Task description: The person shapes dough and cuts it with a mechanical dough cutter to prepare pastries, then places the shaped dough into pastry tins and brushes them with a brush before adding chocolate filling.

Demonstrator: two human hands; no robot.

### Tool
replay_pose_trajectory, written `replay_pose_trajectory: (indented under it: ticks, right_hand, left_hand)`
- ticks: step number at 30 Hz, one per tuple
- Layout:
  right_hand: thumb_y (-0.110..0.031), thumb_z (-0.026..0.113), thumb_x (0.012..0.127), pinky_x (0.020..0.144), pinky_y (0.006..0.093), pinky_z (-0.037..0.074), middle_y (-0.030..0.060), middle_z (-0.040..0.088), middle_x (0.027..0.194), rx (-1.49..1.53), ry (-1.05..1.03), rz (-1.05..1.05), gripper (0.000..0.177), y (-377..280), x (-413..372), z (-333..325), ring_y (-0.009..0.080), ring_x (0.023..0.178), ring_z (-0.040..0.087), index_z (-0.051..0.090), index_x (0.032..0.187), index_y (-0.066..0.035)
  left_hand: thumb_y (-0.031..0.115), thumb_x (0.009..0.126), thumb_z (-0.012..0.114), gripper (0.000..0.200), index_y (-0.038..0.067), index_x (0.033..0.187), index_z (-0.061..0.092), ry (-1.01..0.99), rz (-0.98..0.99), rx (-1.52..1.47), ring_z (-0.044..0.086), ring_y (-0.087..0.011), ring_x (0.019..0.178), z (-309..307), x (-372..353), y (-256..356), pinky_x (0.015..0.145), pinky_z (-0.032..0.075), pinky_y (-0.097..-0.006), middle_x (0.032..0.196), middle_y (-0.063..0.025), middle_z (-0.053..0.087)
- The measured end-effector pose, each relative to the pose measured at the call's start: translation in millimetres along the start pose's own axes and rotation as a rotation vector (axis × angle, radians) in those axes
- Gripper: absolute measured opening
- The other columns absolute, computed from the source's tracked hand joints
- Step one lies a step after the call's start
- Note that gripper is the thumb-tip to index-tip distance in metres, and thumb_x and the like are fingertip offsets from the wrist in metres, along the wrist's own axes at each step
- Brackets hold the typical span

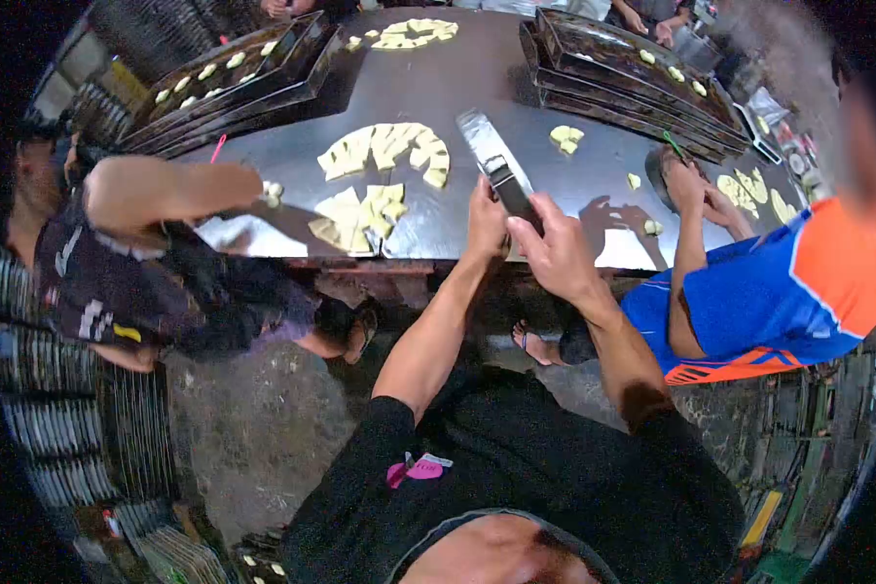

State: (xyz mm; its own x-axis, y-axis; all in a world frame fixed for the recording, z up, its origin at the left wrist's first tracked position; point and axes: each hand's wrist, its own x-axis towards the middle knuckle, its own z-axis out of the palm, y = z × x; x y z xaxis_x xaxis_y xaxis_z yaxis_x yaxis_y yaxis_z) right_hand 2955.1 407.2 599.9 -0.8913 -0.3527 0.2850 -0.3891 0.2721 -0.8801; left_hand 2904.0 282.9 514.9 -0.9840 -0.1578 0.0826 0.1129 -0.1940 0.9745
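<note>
In front of my chest I hold a long, flat, silvery object [494, 156] with a dark lower part; its exact kind I cannot make out. My left hand [488, 220] is closed around its lower left side. My right hand [557, 245] grips the lower end from the right, thumb pointing toward the left hand. The object tilts up and left over the metal table [438, 92]. Just left of it lie pale yellow dough pieces [389, 146] in a curved row, with more cut dough [360, 216] nearer the table edge.
Stacked dark trays [603, 73] with dough stand at back right, others [253, 83] at back left. A person in dark clothes [97, 263] works on my left. Another in blue and orange [749, 292] handles a dark round object [664, 180]. Small dough pieces [565, 139] lie right.
</note>
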Motion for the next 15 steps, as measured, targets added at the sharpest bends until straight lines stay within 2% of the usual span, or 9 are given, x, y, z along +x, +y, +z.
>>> replay_pose_trajectory:
  ticks: [1,2,3,4,5,7,10,11,15]
  right_hand:
    - [-0.015,0.058,0.09,0.054,0.0375,0.048,0.0172,0.061,0.064,-0.015,-0.001,0.006,0.022,9.4,24.2,19.0,0.0258,0.059,0.065,0.053,0.103,0.002]
    - [-0.015,0.058,0.09,0.054,0.0364,0.047,0.0169,0.061,0.067,-0.117,-0.005,0.002,0.022,38.1,109.8,120.2,0.0233,0.061,0.064,0.054,0.104,0.001]
    - [-0.015,0.059,0.09,0.055,0.0352,0.047,0.0166,0.062,0.07,-0.214,-0.015,0.004,0.022,51.8,125.9,147.7,0.0208,0.062,0.063,0.056,0.105,0.0]
    - [-0.015,0.059,0.089,0.059,0.0402,0.047,0.0223,0.062,0.075,-0.214,-0.018,-0.057,0.024,68.7,135.5,173.2,0.0335,0.068,0.065,0.056,0.108,-0.001]
    - [-0.015,0.058,0.088,0.061,0.0416,0.048,0.0221,0.062,0.076,-0.174,-0.064,0.019,0.022,82.1,141.4,193.5,0.0403,0.072,0.063,0.055,0.107,-0.002]
    - [-0.016,0.058,0.088,0.063,0.0452,0.048,0.024,0.062,0.074,-0.314,-0.135,-0.016,0.02,116.4,146.0,227.8,0.0442,0.075,0.061,0.054,0.103,-0.003]
    - [-0.019,0.057,0.088,0.066,0.0545,0.045,0.0277,0.061,0.074,-0.34,-0.236,0.149,0.021,130.6,147.6,254.5,0.0466,0.078,0.061,0.049,0.099,-0.003]
    - [-0.02,0.057,0.088,0.067,0.0545,0.045,0.0278,0.061,0.075,-0.355,-0.292,0.208,0.022,137.7,147.6,260.7,0.0473,0.078,0.06,0.05,0.101,-0.003]
    - [-0.018,0.057,0.088,0.067,0.0534,0.046,0.0281,0.062,0.077,-0.279,-0.291,0.189,0.022,146.4,143.8,269.7,0.0472,0.077,0.061,0.052,0.102,-0.002]
  left_hand:
    - [0.001,0.084,0.052,0.019,0.002,0.103,0.052,-0.015,-0.038,-0.004,0.059,-0.0146,0.078,-31.7,33.7,-14.9,0.067,0.051,-0.0304,0.087,-0.0066,0.06]
    - [0.001,0.084,0.052,0.02,0.002,0.104,0.052,-0.029,-0.088,-0.026,0.059,-0.0146,0.078,-116.3,97.0,-38.2,0.067,0.051,-0.0304,0.088,-0.0066,0.06]
    - [0.002,0.084,0.052,0.02,0.002,0.104,0.052,-0.044,-0.136,-0.047,0.059,-0.0147,0.078,-145.3,118.7,-60.6,0.067,0.051,-0.0303,0.089,-0.0065,0.06]
    - [0.002,0.084,0.053,0.021,0.002,0.105,0.052,-0.051,-0.189,-0.072,0.059,-0.0148,0.079,-171.2,131.7,-85.2,0.068,0.051,-0.0303,0.089,-0.0065,0.06]
    - [0.003,0.085,0.053,0.021,0.002,0.106,0.052,-0.053,-0.236,-0.102,0.059,-0.0149,0.079,-191.3,139.9,-110.1,0.068,0.051,-0.0303,0.09,-0.0065,0.06]
    - [0.004,0.085,0.054,0.023,0.002,0.108,0.052,-0.041,-0.325,-0.163,0.059,-0.0151,0.08,-224.1,141.0,-154.2,0.068,0.05,-0.0302,0.091,-0.0064,0.06]
    - [0.006,0.086,0.055,0.025,0.001,0.11,0.053,-0.009,-0.412,-0.244,0.059,-0.0154,0.081,-254.4,129.9,-201.6,0.069,0.05,-0.0301,0.093,-0.0063,0.06]
    - [0.007,0.086,0.056,0.026,0.001,0.111,0.053,0.002,-0.428,-0.262,0.059,-0.0154,0.082,-261.4,126.1,-211.4,0.069,0.05,-0.0301,0.094,-0.0063,0.06]
    - [0.009,0.086,0.057,0.029,0.001,0.114,0.053,0.024,-0.435,-0.286,0.059,-0.0158,0.083,-286.6,116.8,-225.4,0.07,0.05,-0.0299,0.096,-0.0061,0.06]
